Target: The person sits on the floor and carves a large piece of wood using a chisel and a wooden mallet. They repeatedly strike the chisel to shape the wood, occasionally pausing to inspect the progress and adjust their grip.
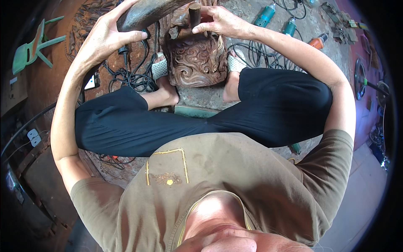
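Observation:
At the upper left, my left hand (107,35) is closed round a thick, dark, smooth wooden club (147,16), whose far end runs out of the top of the picture. Beside it, my right hand (218,23) grips an upright round wooden tool handle (194,16) with fingers and thumb; the tool's lower end cannot be made out. Both hands are above a brown wood carving (197,63) with swirling relief. The carving stands on the floor between my feet, its top partly hidden by the hands.
Black cables (134,80) lie coiled left of my foot. To the right are a teal power tool (265,16), another teal tool (289,27) and an orange one (317,41). A green chair (35,46) stands far left, near scattered wood pieces (84,23).

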{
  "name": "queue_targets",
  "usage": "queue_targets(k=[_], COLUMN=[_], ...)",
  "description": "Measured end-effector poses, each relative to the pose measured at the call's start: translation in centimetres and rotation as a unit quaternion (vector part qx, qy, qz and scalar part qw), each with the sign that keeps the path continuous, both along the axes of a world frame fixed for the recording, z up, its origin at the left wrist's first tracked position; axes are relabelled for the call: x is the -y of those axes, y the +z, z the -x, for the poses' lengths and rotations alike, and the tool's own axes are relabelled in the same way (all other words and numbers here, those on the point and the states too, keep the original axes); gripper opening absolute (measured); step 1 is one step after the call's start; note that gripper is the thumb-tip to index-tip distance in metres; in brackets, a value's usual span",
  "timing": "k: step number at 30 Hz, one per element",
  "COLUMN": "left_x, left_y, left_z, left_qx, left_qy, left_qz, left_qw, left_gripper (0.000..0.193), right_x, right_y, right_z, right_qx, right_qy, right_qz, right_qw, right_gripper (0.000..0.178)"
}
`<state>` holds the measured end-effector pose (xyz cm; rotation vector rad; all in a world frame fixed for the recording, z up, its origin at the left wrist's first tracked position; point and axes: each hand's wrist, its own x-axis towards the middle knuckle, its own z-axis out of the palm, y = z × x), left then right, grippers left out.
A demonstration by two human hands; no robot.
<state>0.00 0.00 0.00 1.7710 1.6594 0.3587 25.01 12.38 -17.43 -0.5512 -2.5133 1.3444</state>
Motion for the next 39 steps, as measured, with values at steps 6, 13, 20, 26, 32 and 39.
queue_targets(k=[6,13,20,26,32,39], left_x=[-0.2,-0.3,-0.1,0.3,0.3,0.1], left_y=[0.3,-0.7,-0.2,0.3,-0.3,0.7], left_z=[-0.8,0.3,0.0,1.1,2.5,0.6], left_qx=[0.008,0.031,-0.006,-0.007,0.038,0.083], left_qy=[-0.021,-0.025,-0.017,0.009,0.035,0.032], left_qz=[-0.027,-0.014,0.011,-0.015,-0.015,0.015], left_qw=[0.999,0.999,1.0,1.0,0.999,0.996], left_gripper=[0.077,0.076,0.076,0.077,0.078,0.078], right_x=[-0.6,-0.2,-0.1,-0.9,-0.9,-0.6], right_y=[0.6,1.4,1.3,2.4,0.6,0.0], right_z=[-0.6,-0.2,-0.4,-1.5,-3.1,-2.2], right_qx=[0.01,-0.018,-0.042,0.143,-0.035,-0.038], right_qy=[-0.001,0.001,0.004,-0.026,-0.049,-0.043], right_qz=[0.004,0.036,0.047,0.052,0.295,0.265], right_qw=[1.0,0.999,0.998,0.988,0.953,0.963], right_gripper=[0.05,0.046,0.046,0.032,0.019,0.034])
